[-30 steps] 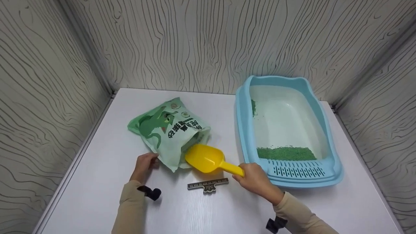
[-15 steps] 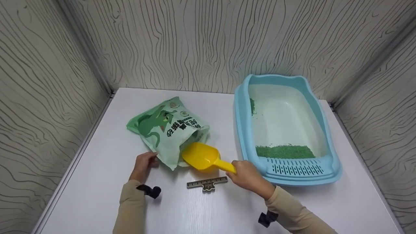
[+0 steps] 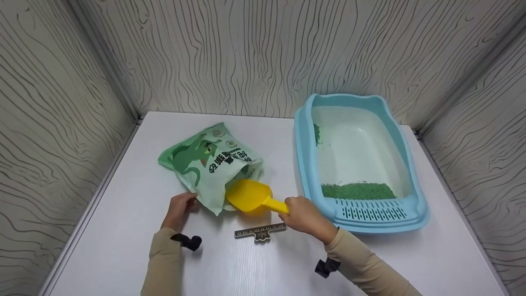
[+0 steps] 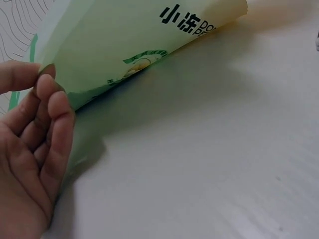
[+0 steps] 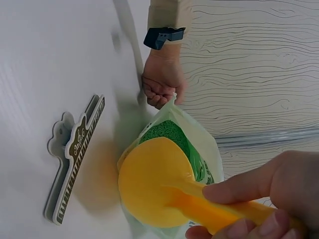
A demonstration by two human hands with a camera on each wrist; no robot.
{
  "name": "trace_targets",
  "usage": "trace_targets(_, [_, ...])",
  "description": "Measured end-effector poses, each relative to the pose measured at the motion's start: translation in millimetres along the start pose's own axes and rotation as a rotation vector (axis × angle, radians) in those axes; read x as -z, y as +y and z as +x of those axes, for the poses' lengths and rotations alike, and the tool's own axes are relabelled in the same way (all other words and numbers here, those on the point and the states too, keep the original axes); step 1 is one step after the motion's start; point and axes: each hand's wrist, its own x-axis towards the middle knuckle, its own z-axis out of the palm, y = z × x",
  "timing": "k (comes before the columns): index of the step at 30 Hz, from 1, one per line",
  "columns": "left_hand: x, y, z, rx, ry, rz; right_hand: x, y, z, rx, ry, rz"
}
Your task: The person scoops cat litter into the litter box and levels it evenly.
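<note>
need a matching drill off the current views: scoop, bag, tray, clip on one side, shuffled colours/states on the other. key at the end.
Things
1. scoop
2. bag
3. tray
4. clip

Descriptions
A. light blue, with green pellets along its near end
B. striped along one edge, lying on the table
C. yellow, gripped by the right hand
D. mouth open, its edge pinched by the left hand

Pairs: 1-C, 2-D, 3-A, 4-B

The bare left hand, at eight o'clock in the head view, pinches; the bare right hand, at five, grips with curled fingers. The beige-sleeved left forearm points to twelve, the beige-sleeved right forearm to ten.
</note>
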Motion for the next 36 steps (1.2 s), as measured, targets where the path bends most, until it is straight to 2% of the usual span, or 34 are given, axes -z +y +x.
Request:
trace_targets(8, [-0.4,3.2,-0.4,0.016,0.01,0.0,0.9,-14.6,9.9,0.001,-0.015,-0.03])
trace_targets(14, [-1.5,1.8,-0.8,-0.007,0.007,-0.02,1.5,-20.4,17.2,-0.003,-0.021,-0.032])
trace_targets(25, [1.5,0.6,-1.2,-0.011,0.008,0.012,-3.1,-27.7,29.6,-0.075,-0.088,-0.01])
trace_targets(28, [0.4,1.1,-1.1,-0.008,0.01,0.0,-6.8,-31.0,34.4,-0.074,-0.08,-0.009])
trace_targets(36, [-2.1,3.7,0.8,0.003,0.011,0.036,-21.9,-42.0,49.0,-0.084,-0.049,-0.008])
